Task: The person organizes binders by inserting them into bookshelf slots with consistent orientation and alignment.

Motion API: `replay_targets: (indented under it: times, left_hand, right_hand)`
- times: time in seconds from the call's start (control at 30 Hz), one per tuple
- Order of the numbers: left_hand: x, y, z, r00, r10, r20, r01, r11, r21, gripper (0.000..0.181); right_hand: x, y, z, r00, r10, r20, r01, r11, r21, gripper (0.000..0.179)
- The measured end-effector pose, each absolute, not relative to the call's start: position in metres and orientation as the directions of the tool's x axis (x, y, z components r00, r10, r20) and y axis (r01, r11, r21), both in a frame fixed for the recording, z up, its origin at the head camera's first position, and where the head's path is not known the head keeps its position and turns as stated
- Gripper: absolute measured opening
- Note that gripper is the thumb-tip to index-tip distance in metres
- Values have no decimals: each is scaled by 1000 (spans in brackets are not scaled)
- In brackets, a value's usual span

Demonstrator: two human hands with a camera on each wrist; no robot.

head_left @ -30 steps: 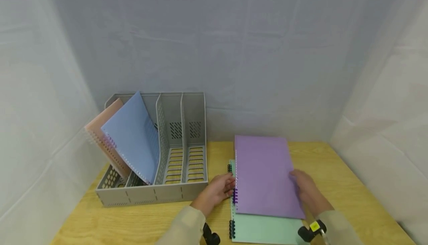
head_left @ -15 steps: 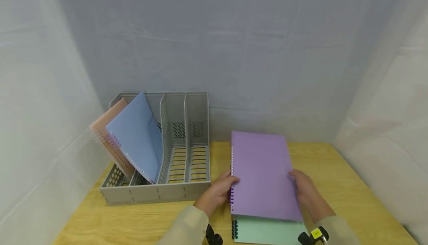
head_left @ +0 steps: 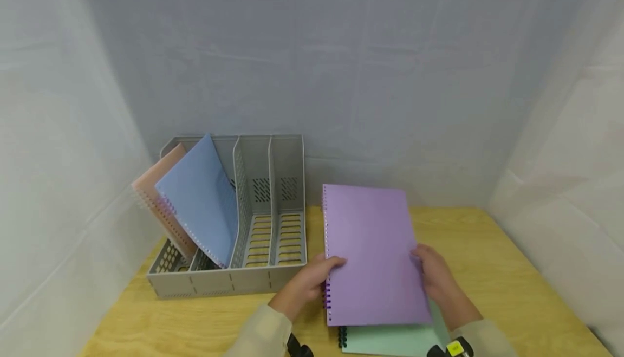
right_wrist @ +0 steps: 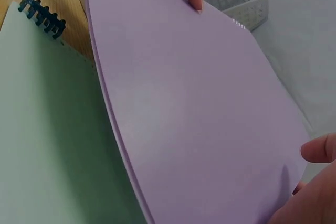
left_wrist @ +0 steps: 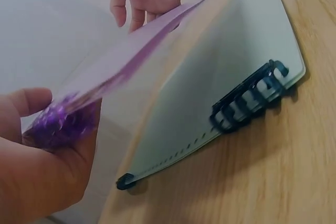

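Both hands hold a purple spiral notebook [head_left: 370,254] raised above the table, its bound edge to the left. My left hand [head_left: 307,281] grips that edge, thumb on the cover and fingers underneath; the left wrist view shows its purple rings [left_wrist: 63,121] within the hand. On the opposite edge, my right hand [head_left: 439,278] pinches the cover between thumb and fingers. Beneath lies a mint green notebook [head_left: 390,341] with dark rings [right_wrist: 42,15], mostly covered by the purple one in the head view. The left wrist view shows a gap between the two notebooks.
To the left stands a grey divided file rack [head_left: 224,281]. A blue notebook [head_left: 200,200] and a peach notebook [head_left: 158,178] lean in its left compartments. The wooden table [head_left: 492,270] is bordered by pale sheeting [head_left: 390,75] at the back and sides.
The left hand has taken hold of the bound edge. The purple notebook has come up and moved left, off the mint green one, with both hands moving along.
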State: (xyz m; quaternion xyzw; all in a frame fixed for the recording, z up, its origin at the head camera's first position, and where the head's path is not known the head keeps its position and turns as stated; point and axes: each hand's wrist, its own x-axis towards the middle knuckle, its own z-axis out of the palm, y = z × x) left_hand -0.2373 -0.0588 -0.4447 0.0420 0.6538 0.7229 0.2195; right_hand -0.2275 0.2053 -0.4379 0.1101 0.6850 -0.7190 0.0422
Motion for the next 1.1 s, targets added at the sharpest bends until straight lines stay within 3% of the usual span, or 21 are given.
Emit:
replay_targets:
  times: [0.23, 0.47, 0.8, 1.1]
  left_hand:
    - [-235, -73, -438, -891, 412, -190, -222, -30, 975, 44]
    - [-237, -91, -429, -866, 472, -165, -213, -50, 976, 47]
    - [-237, -117, -420, -854, 503, -130, -170, -34, 985, 62]
    - [-236, -136, -414, -843, 525, -121, -151, -14, 988, 63]
  right_hand:
    - [-224, 198, -435, -980, 102, -169, 164, -60, -985, 44]
    - [-221, 190, -432, -984, 114, -139, 130, -85, -988, 19]
    - [-213, 169, -422, -987, 76, -141, 133, -102, -986, 39]
    - [-211, 151, -418, -988, 62, -140, 129, -156, -979, 35]
